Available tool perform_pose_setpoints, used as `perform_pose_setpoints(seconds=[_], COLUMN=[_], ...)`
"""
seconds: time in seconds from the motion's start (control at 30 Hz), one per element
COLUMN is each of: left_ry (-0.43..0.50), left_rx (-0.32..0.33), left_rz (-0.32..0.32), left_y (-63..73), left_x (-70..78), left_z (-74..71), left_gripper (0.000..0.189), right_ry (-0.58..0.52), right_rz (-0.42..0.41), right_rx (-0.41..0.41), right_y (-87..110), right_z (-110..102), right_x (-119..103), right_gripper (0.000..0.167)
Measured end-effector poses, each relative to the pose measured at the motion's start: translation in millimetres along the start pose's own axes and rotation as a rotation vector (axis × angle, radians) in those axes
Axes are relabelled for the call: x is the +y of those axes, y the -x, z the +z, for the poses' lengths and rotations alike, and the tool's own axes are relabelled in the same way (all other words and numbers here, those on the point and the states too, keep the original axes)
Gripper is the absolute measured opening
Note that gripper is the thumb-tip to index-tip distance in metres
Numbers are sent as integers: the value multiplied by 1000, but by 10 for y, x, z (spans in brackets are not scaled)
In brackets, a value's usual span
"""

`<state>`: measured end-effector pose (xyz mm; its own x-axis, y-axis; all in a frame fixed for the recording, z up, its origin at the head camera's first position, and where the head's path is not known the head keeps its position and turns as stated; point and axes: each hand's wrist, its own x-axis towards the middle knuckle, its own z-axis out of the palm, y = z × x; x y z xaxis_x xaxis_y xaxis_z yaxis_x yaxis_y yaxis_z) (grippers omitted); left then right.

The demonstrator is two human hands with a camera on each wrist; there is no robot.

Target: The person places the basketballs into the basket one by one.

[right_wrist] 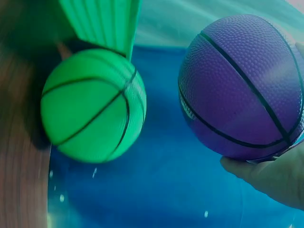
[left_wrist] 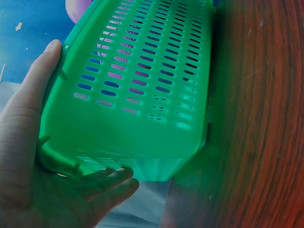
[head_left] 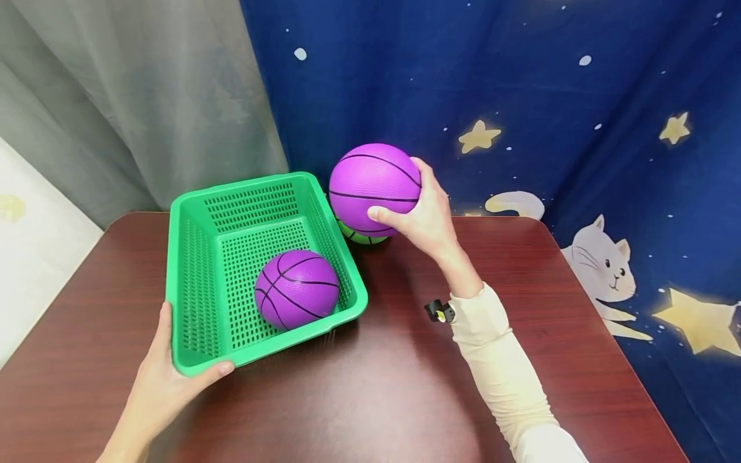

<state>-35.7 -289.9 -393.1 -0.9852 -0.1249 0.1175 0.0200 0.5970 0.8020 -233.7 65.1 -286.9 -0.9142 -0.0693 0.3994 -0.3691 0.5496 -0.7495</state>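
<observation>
At your seven o'clock, your left hand grips the near-left corner of the green basket, thumb along the near rim, probably to steady it while your other arm works. The basket sits upright on the brown table, its mouth facing up, and one purple ball rests inside at the basket's four o'clock, by the near-right corner, leaving most of the perforated floor bare.

Farther off, toward one o'clock, your right hand grasps a second purple ball from its right side, thumb on the near face and fingers behind. That spread seems needed for something so round and wide. The ball is held up off the table, outside the basket at its two o'clock.

Behind and below it sits a green ball, beside the basket; whether they touch, you cannot tell. Beyond, at twelve, hangs the blue curtain.
</observation>
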Motion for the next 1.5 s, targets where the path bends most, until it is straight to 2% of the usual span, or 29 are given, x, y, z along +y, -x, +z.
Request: perform_pose_setpoints(seconds=[0.37, 0.53, 0.7, 0.8, 1.0, 1.17, 1.33, 1.5], left_ry=[12, 11, 17, 13, 11, 11, 14, 6], left_rx=[9, 0, -8, 0, 15, 15, 15, 21], left_rz=[29, 0, -17, -7, 20, 20, 10, 19], left_y=[-21, 1, 23, 25, 11, 12, 27, 28], left_x=[-15, -13, -17, -12, 8, 0, -6, 5], left_z=[1, 14, 37, 36, 4, 14, 21, 7], left_gripper=[121, 120, 120, 120, 120, 120, 120, 121], right_ry=[-22, 2, 86, 121, 174, 200, 284, 352], right_rz=[-140, -180, -199, -207, -245, -249, -275, -223], right_rx=[-127, -262, -382, -411, -416, -416, -476, -503], right_y=[-41, -46, -67, -113, -226, -292, -341, -372], right_z=[435, 727, 937, 1005, 1073, 1139, 1251, 1334], right_x=[-359, -498, -597, -661, -769, -756, -629, -496], right_gripper=[104, 107, 110, 111, 113, 115, 118, 120])
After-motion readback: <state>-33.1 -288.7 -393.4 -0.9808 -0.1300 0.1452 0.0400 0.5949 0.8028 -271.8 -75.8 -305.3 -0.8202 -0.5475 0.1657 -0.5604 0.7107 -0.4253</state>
